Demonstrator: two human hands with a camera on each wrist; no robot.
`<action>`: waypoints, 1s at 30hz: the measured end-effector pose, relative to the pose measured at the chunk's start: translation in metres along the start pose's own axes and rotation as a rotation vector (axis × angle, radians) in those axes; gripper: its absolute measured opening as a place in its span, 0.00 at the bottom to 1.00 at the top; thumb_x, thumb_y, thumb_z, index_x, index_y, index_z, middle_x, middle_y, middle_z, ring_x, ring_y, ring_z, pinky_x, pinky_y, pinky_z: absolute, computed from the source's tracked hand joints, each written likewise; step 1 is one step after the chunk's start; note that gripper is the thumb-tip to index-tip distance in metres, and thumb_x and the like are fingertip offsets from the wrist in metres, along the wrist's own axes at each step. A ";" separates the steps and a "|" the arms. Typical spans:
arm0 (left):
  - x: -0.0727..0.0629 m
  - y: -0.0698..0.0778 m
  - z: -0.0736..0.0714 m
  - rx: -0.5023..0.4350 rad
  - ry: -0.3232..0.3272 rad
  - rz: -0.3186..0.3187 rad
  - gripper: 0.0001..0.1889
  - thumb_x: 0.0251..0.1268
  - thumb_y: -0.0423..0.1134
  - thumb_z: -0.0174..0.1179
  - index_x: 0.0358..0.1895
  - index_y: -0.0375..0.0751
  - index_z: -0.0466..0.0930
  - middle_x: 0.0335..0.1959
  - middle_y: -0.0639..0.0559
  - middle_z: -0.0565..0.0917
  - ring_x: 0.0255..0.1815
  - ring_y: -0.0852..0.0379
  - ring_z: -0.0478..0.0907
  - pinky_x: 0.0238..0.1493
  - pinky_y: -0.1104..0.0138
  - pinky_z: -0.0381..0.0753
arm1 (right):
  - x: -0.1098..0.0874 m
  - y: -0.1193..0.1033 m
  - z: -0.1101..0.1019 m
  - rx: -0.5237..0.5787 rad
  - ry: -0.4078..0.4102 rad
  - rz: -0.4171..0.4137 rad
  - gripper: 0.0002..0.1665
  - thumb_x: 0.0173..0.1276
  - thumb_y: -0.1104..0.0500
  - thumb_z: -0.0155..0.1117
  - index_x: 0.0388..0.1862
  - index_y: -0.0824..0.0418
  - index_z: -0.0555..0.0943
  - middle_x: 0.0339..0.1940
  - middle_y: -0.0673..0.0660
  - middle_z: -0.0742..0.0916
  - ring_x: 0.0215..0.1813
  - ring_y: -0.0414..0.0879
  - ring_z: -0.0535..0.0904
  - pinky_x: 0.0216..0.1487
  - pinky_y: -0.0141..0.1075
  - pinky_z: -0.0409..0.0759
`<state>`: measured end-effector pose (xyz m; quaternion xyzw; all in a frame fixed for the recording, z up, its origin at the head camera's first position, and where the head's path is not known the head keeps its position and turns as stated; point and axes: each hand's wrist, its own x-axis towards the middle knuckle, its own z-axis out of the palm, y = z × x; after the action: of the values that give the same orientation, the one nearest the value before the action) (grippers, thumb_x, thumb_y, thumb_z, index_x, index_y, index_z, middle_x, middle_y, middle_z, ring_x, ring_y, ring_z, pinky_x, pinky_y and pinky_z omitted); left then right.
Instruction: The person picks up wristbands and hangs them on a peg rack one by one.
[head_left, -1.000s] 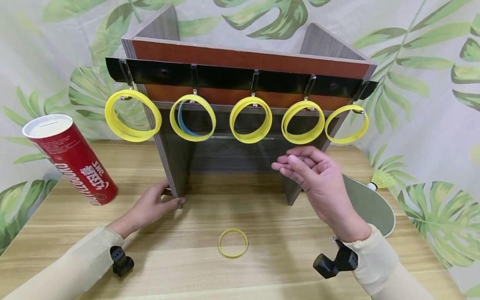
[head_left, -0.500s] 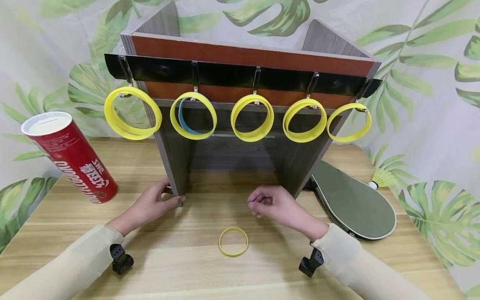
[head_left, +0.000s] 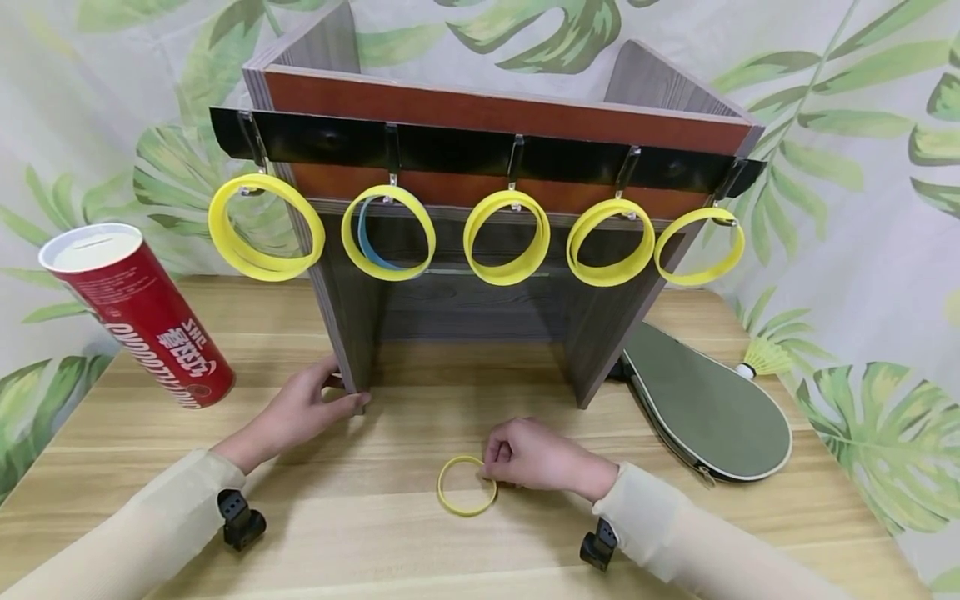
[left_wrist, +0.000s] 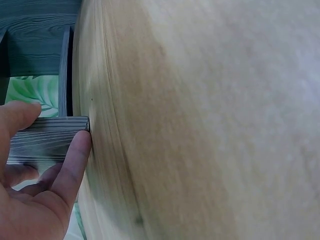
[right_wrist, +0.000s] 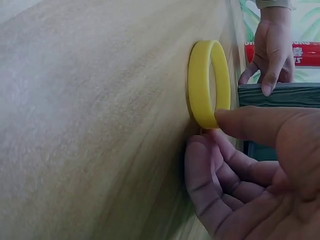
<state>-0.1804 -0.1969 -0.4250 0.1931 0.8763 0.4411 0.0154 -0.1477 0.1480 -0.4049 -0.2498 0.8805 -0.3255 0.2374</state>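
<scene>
A yellow silicone wristband (head_left: 442, 492) lies on the wooden table in front of a grey wood-grain stand (head_left: 352, 275). My right hand (head_left: 536, 454) pinches the band's right edge between thumb and fingertips; in the right wrist view, the thumb touches the rim of the band (right_wrist: 200, 85). My left hand (head_left: 303, 408) grips the foot of the stand's left side panel (left_wrist: 45, 142), thumb on one face and fingers on the other. More yellow wristbands (head_left: 506, 271) hang from metal hooks (head_left: 516, 162) on a black strip (head_left: 450, 148) across the stand's front. A blue band (head_left: 367, 237) shows inside the second from left.
A red canister (head_left: 161, 325) with a white slotted lid stands at the left. On the right lie a green racket case (head_left: 712, 408) and a yellow shuttlecock (head_left: 765, 358). Leaf-patterned cloth (head_left: 847, 208) hangs behind the table.
My right hand has come down from below the hanging bands to the wristband on the table and pinches it. My left hand keeps its place on the side panel.
</scene>
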 end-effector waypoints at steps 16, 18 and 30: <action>-0.002 0.001 0.001 0.002 0.009 -0.005 0.27 0.72 0.33 0.66 0.70 0.30 0.71 0.60 0.33 0.85 0.56 0.41 0.84 0.52 0.61 0.84 | -0.005 0.008 0.000 0.288 -0.023 0.008 0.04 0.71 0.67 0.69 0.36 0.66 0.83 0.32 0.60 0.87 0.30 0.42 0.84 0.36 0.32 0.87; -0.002 0.000 0.001 -0.001 0.007 -0.009 0.27 0.72 0.33 0.66 0.70 0.30 0.71 0.60 0.33 0.85 0.56 0.41 0.84 0.50 0.64 0.84 | -0.005 0.010 0.001 0.351 -0.026 0.002 0.04 0.71 0.68 0.69 0.38 0.69 0.82 0.32 0.61 0.88 0.31 0.41 0.85 0.38 0.33 0.88; -0.001 0.002 0.001 -0.002 0.009 0.001 0.27 0.72 0.33 0.65 0.70 0.29 0.71 0.59 0.32 0.85 0.56 0.40 0.84 0.49 0.67 0.83 | -0.013 0.020 -0.012 0.566 -0.008 -0.016 0.18 0.73 0.66 0.67 0.56 0.78 0.80 0.45 0.72 0.88 0.40 0.38 0.87 0.50 0.36 0.89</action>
<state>-0.1784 -0.1950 -0.4243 0.1914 0.8758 0.4430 0.0114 -0.1500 0.1745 -0.4073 -0.1817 0.7518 -0.5592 0.2984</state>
